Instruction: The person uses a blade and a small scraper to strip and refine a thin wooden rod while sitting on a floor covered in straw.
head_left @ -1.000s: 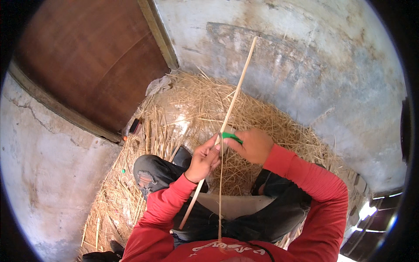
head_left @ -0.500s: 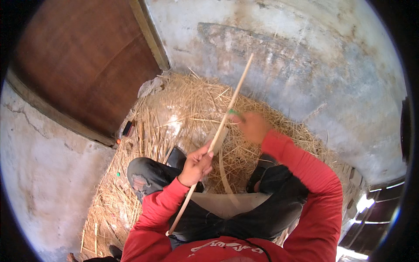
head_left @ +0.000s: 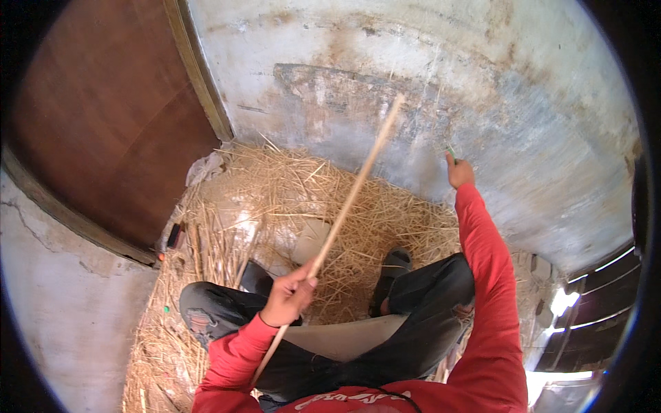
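A long, slim, pale wooden stick [head_left: 354, 189] slants up and away from my lap toward the wall, its far end blurred. My left hand [head_left: 289, 297] is closed round its lower part, and the butt end lies against my left thigh. Well apart from the stick, out to the right in front of the wall, my right hand [head_left: 460, 172] is closed on a small thin green tool [head_left: 451, 149]. Only a little of this tool shows above the fingers, too little to tell its kind.
Straw and thin shavings [head_left: 282, 172] cover the floor round my feet. A pale flat block [head_left: 311, 241] lies between my legs. Ahead rises a stained plaster wall [head_left: 358, 76], with a brown door [head_left: 110, 124] at left. A small dark object [head_left: 176, 236] lies near the door.
My right hand has swung from beside the stick out to the right, taking the green tool with it. A pale curved strip below the stick no longer shows. The whole view has shifted.
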Action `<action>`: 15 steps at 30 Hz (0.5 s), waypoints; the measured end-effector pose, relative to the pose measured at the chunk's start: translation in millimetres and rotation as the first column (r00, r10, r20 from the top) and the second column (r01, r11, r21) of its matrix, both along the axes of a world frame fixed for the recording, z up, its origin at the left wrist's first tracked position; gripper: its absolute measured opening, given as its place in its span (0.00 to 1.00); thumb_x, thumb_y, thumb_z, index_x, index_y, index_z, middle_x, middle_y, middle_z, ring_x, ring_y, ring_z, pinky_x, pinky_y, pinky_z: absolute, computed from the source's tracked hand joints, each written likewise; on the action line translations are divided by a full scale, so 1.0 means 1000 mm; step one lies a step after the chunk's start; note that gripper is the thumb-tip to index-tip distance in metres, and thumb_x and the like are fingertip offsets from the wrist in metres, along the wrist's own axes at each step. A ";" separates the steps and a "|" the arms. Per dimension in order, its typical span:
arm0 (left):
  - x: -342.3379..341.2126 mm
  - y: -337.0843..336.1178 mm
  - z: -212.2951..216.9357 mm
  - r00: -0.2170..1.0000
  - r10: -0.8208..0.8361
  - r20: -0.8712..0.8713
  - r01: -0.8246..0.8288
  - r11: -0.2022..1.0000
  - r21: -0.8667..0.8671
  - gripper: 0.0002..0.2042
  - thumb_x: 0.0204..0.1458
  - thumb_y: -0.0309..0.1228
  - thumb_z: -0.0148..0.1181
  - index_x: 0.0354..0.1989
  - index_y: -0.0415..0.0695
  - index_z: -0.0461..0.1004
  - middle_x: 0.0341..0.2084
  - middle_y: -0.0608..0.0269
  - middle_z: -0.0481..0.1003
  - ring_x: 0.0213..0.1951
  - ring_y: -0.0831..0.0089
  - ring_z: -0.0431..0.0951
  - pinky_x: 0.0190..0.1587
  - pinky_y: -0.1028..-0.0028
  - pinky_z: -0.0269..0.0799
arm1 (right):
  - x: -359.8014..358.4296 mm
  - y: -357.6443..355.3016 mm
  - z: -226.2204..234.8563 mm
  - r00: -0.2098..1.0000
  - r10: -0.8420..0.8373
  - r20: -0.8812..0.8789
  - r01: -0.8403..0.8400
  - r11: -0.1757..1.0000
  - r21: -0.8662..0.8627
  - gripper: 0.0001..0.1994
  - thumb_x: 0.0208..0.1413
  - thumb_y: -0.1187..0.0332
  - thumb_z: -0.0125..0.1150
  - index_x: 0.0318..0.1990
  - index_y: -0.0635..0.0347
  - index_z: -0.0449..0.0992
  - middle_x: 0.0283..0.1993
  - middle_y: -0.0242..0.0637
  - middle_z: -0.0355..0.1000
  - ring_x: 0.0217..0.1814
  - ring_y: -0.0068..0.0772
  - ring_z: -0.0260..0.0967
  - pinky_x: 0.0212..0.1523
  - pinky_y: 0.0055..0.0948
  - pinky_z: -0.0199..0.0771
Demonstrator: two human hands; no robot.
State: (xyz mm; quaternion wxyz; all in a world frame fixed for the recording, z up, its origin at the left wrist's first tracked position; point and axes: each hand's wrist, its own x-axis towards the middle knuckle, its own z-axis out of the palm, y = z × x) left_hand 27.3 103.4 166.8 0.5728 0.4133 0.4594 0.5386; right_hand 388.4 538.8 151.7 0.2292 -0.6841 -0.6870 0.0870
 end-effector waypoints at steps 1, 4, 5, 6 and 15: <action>-0.002 0.004 -0.005 0.998 0.055 0.033 -0.056 0.998 0.019 0.25 0.65 0.27 0.50 0.71 0.42 0.57 0.15 0.81 0.58 0.15 0.89 0.54 0.19 0.83 0.48 | -0.003 -0.011 0.007 0.997 0.072 0.009 -0.072 0.997 0.039 0.34 0.61 0.37 0.45 0.41 0.65 0.81 0.41 0.62 0.75 0.48 0.63 0.72 0.51 0.51 0.70; -0.003 0.019 0.000 0.989 0.128 0.076 -0.133 0.990 0.055 0.25 0.65 0.26 0.51 0.71 0.40 0.56 0.15 0.81 0.58 0.14 0.90 0.53 0.17 0.82 0.48 | -0.045 -0.052 0.034 0.957 0.286 0.057 -0.290 0.953 0.092 0.31 0.61 0.39 0.48 0.38 0.62 0.81 0.35 0.58 0.76 0.42 0.61 0.73 0.44 0.51 0.72; -0.001 0.022 0.002 0.983 0.164 0.085 -0.168 0.985 0.049 0.26 0.65 0.26 0.52 0.71 0.40 0.56 0.15 0.81 0.59 0.14 0.90 0.53 0.17 0.82 0.48 | -0.060 -0.066 0.048 0.934 0.350 0.079 -0.356 0.931 0.083 0.29 0.61 0.40 0.49 0.37 0.61 0.80 0.32 0.57 0.75 0.39 0.60 0.74 0.41 0.51 0.72; 0.001 0.025 0.007 0.975 0.204 0.084 -0.208 0.977 0.039 0.26 0.64 0.26 0.52 0.70 0.40 0.56 0.15 0.81 0.59 0.14 0.90 0.54 0.17 0.82 0.48 | -0.078 -0.081 0.060 0.905 0.417 0.089 -0.423 0.903 0.071 0.27 0.61 0.41 0.51 0.35 0.59 0.80 0.29 0.56 0.75 0.36 0.59 0.74 0.38 0.52 0.72; -0.012 0.043 0.000 0.963 0.260 -0.071 -0.258 0.965 0.042 0.12 0.65 0.34 0.54 0.49 0.38 0.72 0.11 0.78 0.61 0.09 0.88 0.56 0.12 0.82 0.47 | -0.191 -0.212 0.081 0.475 0.879 0.048 -0.878 0.470 0.089 0.18 0.60 0.51 0.58 0.31 0.58 0.76 0.18 0.49 0.68 0.20 0.54 0.69 0.24 0.49 0.66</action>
